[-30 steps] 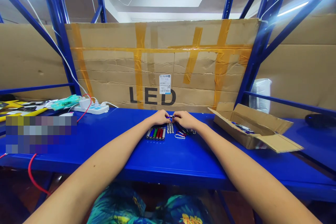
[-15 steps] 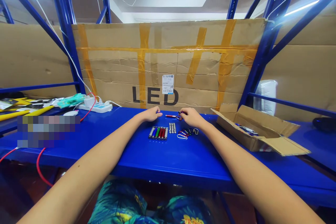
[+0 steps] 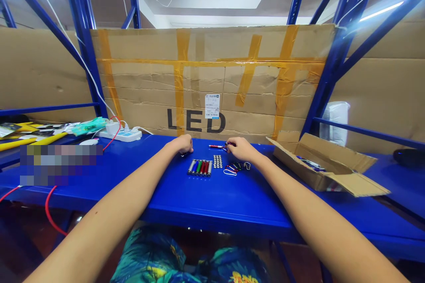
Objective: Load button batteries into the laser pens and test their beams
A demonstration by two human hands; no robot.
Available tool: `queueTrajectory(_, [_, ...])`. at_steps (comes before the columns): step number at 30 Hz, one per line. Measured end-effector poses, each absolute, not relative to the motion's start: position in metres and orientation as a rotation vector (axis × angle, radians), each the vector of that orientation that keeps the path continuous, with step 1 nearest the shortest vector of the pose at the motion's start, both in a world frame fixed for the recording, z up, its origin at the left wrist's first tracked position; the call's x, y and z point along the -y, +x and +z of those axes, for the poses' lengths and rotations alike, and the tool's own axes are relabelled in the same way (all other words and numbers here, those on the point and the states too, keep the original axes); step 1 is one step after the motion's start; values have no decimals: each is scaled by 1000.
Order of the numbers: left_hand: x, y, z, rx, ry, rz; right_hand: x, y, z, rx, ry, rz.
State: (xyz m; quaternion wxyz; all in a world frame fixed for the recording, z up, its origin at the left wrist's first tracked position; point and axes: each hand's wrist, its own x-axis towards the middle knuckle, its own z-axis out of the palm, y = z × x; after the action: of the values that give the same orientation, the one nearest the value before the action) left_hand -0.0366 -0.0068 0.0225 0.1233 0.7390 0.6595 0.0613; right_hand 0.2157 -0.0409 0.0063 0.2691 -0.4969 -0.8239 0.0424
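My left hand (image 3: 184,143) is closed with fingers curled down at the table, beyond the row of tubes; a small dark metallic bit shows under it, too hidden to name. My right hand (image 3: 237,147) pinches the dark red clip end of a slim red tube (image 3: 215,147), which lies pointing left with a silvery link between. Nearer me stand or lie short metal tubes (image 3: 199,168) in silver, blue, green and red, side by side. Right of them are small round silver pieces (image 3: 217,161) in rows. Several coloured carabiners (image 3: 236,167) lie below my right hand.
An open cardboard box (image 3: 308,172) with metallic items inside stands at the right. A white power strip (image 3: 124,134) with cables and yellow-black packages (image 3: 49,128) are at the left. A large cardboard panel (image 3: 142,84) stands behind the blue table (image 3: 219,199).
My left hand has moved slightly left and down toward the table, its fingers now curled under. My right hand and the red tube have hardly moved.
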Motion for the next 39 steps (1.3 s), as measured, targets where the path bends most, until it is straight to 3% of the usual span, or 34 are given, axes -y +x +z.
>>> queueTrajectory(39, [30,-44,39,-1576,1853,-38,39,218,4,2288,-1305,202])
